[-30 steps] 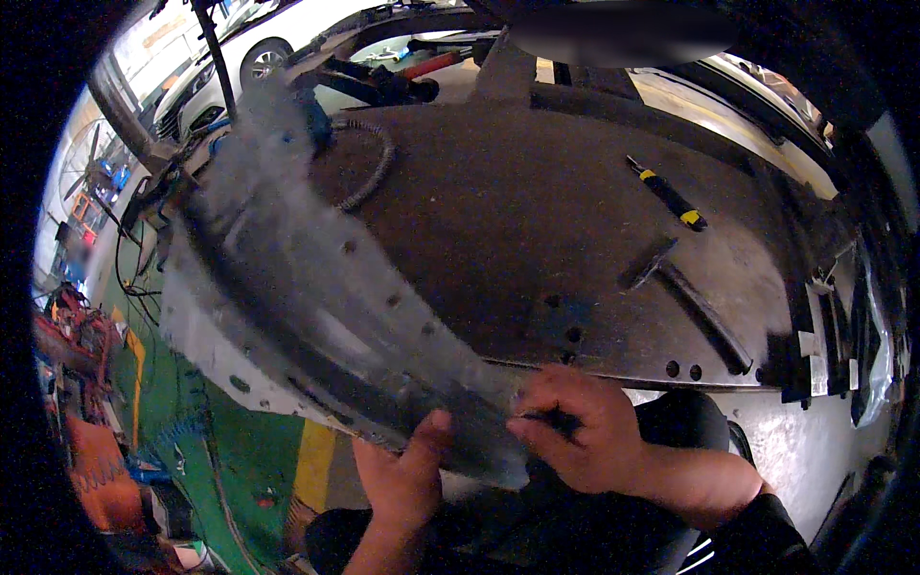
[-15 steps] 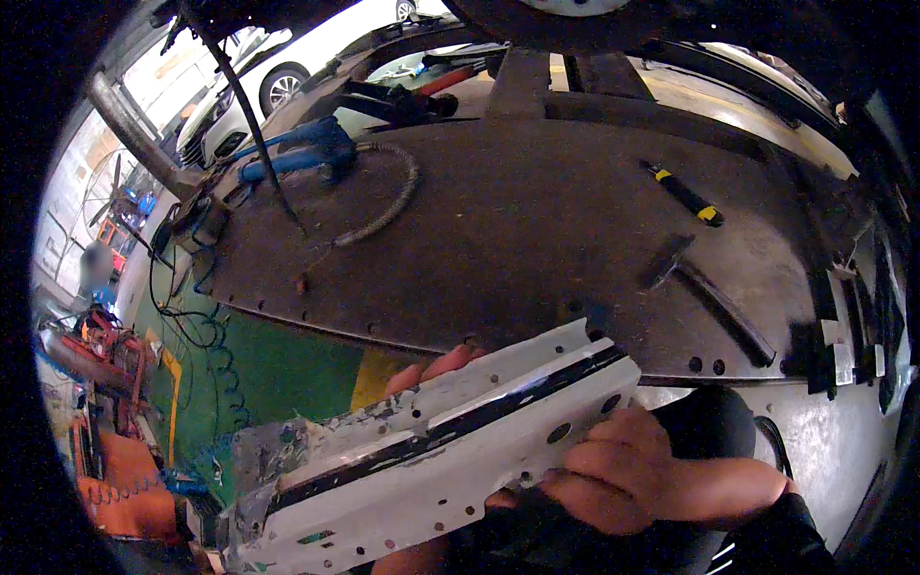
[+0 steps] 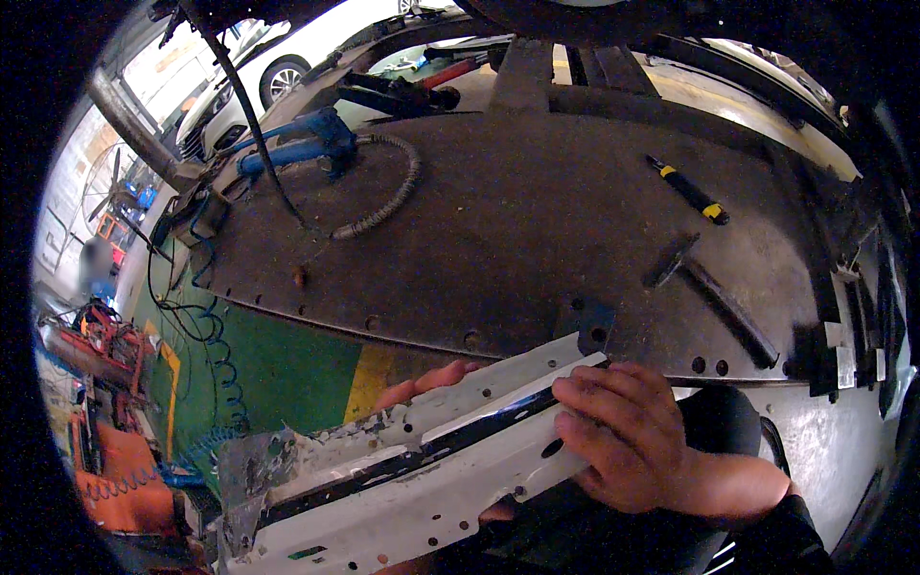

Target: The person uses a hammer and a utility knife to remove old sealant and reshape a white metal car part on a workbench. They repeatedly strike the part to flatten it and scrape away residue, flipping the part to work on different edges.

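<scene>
A long white sheet-metal car body panel (image 3: pixel 460 470) slants across the lower middle, rising to the right. It has a black strip along its length, several punched holes, and a ragged, scraped grey left end. My left hand (image 3: pixel 429 381) grips it from beneath; only fingertips curled at the far edge and a bit of the palm side show. Over the panel's right end, my right hand (image 3: pixel 628 436) is closed, its fingers lying across the top face and strip. Beyond lies a hammer (image 3: pixel 724 307) on the dark steel bench, with a black-and-yellow handled tool (image 3: pixel 692 195) behind it.
The steel bench (image 3: pixel 479 249) has a holed front edge. A blue tool (image 3: pixel 302 144) with a ribbed hose (image 3: pixel 407 196) rests at its back left. A coiled air line (image 3: pixel 225 369) hangs at left above the green floor. A white car (image 3: pixel 249 96) stands behind.
My right hand has shifted from the panel's near lower edge up over its right end, fingers now across the top. The panel has moved slightly left and down.
</scene>
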Action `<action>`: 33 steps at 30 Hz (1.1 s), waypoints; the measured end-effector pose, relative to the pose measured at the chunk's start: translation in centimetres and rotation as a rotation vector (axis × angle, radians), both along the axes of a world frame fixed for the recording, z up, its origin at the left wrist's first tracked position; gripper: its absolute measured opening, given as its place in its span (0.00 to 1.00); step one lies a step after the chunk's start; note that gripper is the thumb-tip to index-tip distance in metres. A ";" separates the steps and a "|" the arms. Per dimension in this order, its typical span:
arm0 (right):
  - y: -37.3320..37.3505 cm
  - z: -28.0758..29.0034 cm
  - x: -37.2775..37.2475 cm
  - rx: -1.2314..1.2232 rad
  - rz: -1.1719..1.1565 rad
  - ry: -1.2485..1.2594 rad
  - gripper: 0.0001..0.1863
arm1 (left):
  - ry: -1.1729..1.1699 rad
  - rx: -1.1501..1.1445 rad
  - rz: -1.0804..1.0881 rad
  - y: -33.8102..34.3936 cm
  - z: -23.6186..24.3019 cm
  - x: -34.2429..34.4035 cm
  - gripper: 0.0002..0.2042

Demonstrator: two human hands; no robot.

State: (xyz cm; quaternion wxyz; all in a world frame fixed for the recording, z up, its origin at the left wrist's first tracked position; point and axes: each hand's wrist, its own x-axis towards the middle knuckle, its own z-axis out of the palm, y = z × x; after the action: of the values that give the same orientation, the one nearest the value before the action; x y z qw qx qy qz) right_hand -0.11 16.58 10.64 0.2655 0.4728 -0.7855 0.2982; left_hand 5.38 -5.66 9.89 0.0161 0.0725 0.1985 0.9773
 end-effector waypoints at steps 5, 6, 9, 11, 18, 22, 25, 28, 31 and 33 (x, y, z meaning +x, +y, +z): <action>-0.8 0.1 0.2 -0.066 -0.015 -0.016 0.16 | -0.294 0.281 -0.225 -2.2 0.8 0.0 0.24; -0.7 0.1 0.2 -0.062 -0.017 -0.018 0.16 | -0.281 0.265 -0.212 -2.3 0.3 -0.1 0.23; -0.4 0.1 0.0 -0.066 -0.038 0.016 0.17 | -0.042 0.021 -0.023 -2.4 -3.3 -1.1 0.23; -0.8 0.2 0.1 -0.013 0.075 -0.130 0.20 | 0.170 -0.230 0.209 -3.1 -6.3 -0.1 0.23; 1.3 -0.7 -4.0 0.423 0.163 -0.653 0.13 | -0.360 -0.302 0.218 1.6 -5.0 1.0 0.34; 2.7 -1.5 -7.6 0.182 -0.122 -0.653 0.17 | -0.641 -0.249 0.223 1.8 -7.0 1.9 0.29; 3.2 -2.7 -8.7 0.238 -0.268 -0.531 0.20 | -0.692 -0.273 0.208 2.2 -7.9 1.5 0.23; 2.7 -2.9 -8.8 0.376 -0.267 -0.537 0.23 | -0.810 -0.324 0.219 2.7 -8.6 1.5 0.18; 2.2 -2.5 -9.9 0.449 -0.144 -0.619 0.25 | -0.883 -0.308 0.253 4.4 -8.5 0.9 0.16; 2.5 -3.2 -11.1 0.451 -0.011 -0.589 0.25 | -0.875 -0.244 0.252 4.9 -8.8 0.5 0.18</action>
State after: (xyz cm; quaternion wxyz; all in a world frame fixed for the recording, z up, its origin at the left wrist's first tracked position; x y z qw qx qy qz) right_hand -11.21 19.09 7.46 -0.0813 0.4089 -0.8768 0.2396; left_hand 5.83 -0.71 1.06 -0.0121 -0.3733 0.2936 0.8800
